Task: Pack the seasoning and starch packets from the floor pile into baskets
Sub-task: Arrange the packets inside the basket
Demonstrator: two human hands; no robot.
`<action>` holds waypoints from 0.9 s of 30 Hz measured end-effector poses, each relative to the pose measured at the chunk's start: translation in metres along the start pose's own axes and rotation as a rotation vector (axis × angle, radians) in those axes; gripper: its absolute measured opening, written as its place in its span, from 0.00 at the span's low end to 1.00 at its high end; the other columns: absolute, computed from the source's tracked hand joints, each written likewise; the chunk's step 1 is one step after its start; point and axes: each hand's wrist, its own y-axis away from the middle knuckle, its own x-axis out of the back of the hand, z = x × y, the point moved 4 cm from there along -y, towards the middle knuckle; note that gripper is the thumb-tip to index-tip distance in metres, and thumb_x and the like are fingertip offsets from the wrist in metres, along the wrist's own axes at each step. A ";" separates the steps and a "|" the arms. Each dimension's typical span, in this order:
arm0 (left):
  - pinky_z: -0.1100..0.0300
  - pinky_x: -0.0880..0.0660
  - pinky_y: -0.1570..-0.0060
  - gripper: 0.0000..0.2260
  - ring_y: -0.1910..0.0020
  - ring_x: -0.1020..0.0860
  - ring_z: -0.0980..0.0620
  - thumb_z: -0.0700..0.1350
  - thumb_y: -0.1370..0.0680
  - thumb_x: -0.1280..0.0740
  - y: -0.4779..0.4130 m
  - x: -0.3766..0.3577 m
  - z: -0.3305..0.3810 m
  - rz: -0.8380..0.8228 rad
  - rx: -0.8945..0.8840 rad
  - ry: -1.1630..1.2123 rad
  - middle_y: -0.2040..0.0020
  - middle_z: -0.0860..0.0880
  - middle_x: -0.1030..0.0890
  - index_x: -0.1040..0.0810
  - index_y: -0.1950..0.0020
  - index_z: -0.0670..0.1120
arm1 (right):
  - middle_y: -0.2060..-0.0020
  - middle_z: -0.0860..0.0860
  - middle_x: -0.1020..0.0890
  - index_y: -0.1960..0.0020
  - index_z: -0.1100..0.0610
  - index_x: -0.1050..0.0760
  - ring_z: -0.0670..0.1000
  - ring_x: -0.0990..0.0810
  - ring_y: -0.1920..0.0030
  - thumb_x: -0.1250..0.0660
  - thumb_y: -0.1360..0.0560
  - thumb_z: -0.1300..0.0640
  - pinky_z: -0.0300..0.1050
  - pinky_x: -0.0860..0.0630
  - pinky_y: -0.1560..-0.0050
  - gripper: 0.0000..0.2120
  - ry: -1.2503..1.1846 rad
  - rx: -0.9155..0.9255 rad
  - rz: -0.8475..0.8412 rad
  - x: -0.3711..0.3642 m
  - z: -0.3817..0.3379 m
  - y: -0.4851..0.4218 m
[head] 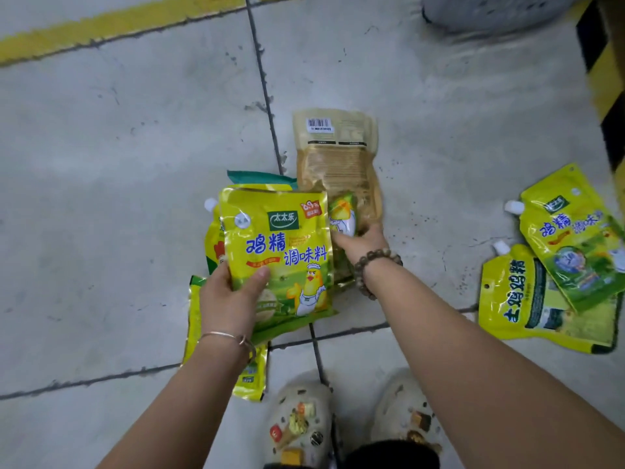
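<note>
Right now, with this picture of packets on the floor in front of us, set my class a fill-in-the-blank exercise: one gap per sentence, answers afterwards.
The left hand grips a glossy yellow seasoning packet printed with a cartoon ____.
The brown wooden bead bracelet sits on the ____ wrist.
The tan plastic packet carries a white ____ label at its far end.
At the right, ____ yellow spouted pouches overlap on the grey tiled floor.
Missing words: chicken; right; barcode; two.
</note>
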 end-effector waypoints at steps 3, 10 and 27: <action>0.51 0.22 0.52 0.08 0.59 0.19 0.47 0.36 0.26 0.31 -0.003 0.004 -0.003 0.045 -0.002 0.038 0.58 0.50 0.18 0.21 0.53 0.48 | 0.42 0.55 0.21 0.35 0.54 0.29 0.57 0.23 0.42 0.28 0.36 0.37 0.47 0.28 0.43 0.35 0.271 0.019 -0.004 -0.002 -0.004 -0.005; 0.52 0.22 0.57 0.06 0.60 0.20 0.44 0.37 0.25 0.32 -0.009 0.015 -0.006 0.086 0.084 0.108 0.58 0.46 0.18 0.21 0.55 0.47 | 0.54 0.51 0.17 0.53 0.53 0.21 0.54 0.20 0.50 0.26 0.32 0.54 0.47 0.23 0.47 0.09 0.145 0.227 -0.145 -0.005 -0.020 0.010; 0.40 0.23 0.49 0.05 0.55 0.19 0.40 0.36 0.26 0.31 0.084 -0.016 0.119 -0.222 -0.045 -0.013 0.55 0.43 0.17 0.20 0.54 0.46 | 0.67 0.44 0.20 0.60 0.54 0.25 0.38 0.22 0.71 0.30 0.30 0.68 0.31 0.25 0.67 0.10 -0.642 0.275 0.250 0.177 -0.028 0.166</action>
